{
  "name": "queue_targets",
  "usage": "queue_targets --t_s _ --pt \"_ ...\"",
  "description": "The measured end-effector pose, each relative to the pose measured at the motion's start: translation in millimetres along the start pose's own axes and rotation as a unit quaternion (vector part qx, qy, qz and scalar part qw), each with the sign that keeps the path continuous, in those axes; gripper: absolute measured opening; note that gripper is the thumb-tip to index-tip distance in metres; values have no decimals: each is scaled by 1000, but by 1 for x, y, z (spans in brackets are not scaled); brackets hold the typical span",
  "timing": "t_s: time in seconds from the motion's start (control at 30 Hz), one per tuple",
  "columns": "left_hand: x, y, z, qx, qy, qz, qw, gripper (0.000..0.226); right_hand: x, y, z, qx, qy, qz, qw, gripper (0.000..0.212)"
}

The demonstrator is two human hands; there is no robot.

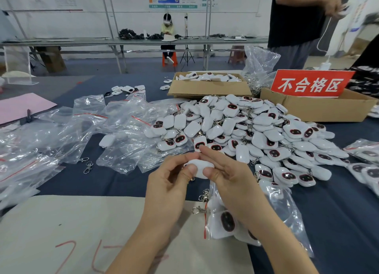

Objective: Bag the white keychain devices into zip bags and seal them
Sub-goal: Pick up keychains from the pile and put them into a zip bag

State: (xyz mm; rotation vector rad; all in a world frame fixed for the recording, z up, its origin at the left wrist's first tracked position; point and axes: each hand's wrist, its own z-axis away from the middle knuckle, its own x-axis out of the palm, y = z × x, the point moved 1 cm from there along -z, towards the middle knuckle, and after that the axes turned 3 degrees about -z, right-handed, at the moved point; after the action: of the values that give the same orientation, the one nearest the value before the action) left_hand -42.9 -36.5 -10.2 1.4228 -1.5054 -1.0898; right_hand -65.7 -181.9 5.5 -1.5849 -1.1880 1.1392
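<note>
Both the left hand (168,183) and right hand (227,179) pinch one white keychain device (200,168) between thumbs and fingers, before a red sign (311,84) reading "不合格区".

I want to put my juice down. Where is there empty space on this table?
The beige cloth at the near left is bare. So is the dark strip between the empty bags and that cloth. The device pile is crowded.

Glossy white plastic keychain devices (242,128), clear crinkly zip bags (86,118), matt cardboard boxes (209,89)
</note>
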Motion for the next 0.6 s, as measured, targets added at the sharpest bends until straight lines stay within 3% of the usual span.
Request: queue_targets --t_s 0.23,0.43,0.5,0.6 --pt "-2 1 -3 4 33 10 999 19 3 -1 0 -28 -9 6 1000 46" --pt "-4 -1 -9 -135 14 220 966 18 -1 -7 3 -65 -74 -61 993 46" --pt "-2 0 -7 -146 -7 207 967 23 1 -10 3 -94 -57 -72 991 33" --pt "4 4 -1 -95 -19 190 977 29 1 -12 2 -120 -9 -103 987 16"
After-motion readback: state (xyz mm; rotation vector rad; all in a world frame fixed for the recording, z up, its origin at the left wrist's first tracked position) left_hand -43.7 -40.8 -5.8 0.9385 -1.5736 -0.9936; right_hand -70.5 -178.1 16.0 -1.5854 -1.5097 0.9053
